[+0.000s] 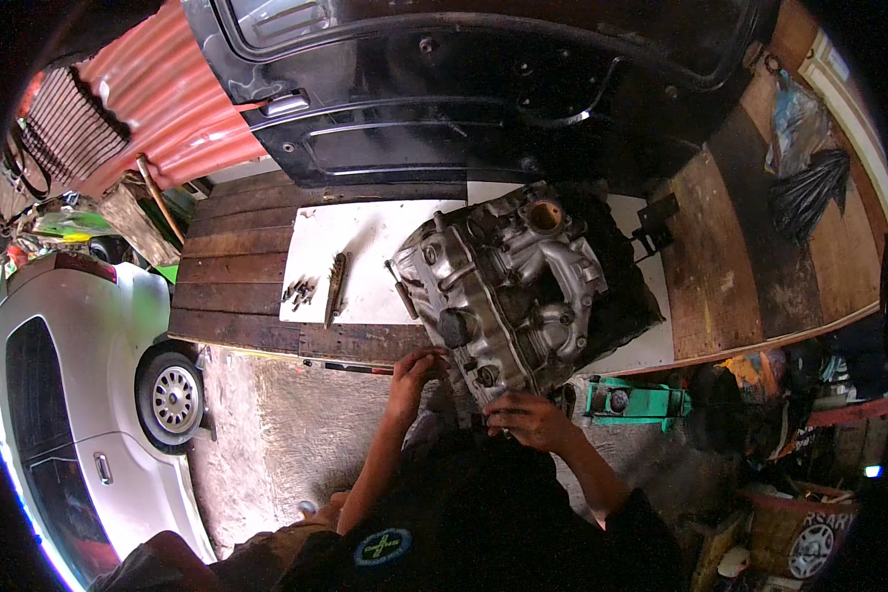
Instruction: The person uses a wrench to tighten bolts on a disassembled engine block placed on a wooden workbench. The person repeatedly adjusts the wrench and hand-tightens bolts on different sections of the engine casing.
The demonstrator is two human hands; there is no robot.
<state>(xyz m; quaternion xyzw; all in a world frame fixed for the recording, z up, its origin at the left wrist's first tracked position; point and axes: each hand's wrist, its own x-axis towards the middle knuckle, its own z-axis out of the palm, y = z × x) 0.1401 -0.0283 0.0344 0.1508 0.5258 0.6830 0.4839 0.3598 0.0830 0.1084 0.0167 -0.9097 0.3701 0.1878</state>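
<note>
A greasy metal engine (pixel 483 286) with a ribbed valve cover and a curved intake manifold lies tilted on the bench in front of me. My left hand (pixel 416 378) is at its near left edge, fingers curled and pressed together. Close to the engine's near end is my right hand (pixel 531 421), its fingers bent inward over something dark. Whatever either hand grips is too small or hidden to name. A black round cap (pixel 454 328) sits on the valve cover, just above my left hand.
White board (pixel 380 222) lies under the engine on the wooden bench (pixel 229 252), carrying small bolts (pixel 299 292) and a long narrow tool (pixel 336 286). A black vehicle door panel (pixel 414 99) stands behind. A green floor jack (pixel 633 401) is below the right side; a silver car (pixel 69 395) stands left.
</note>
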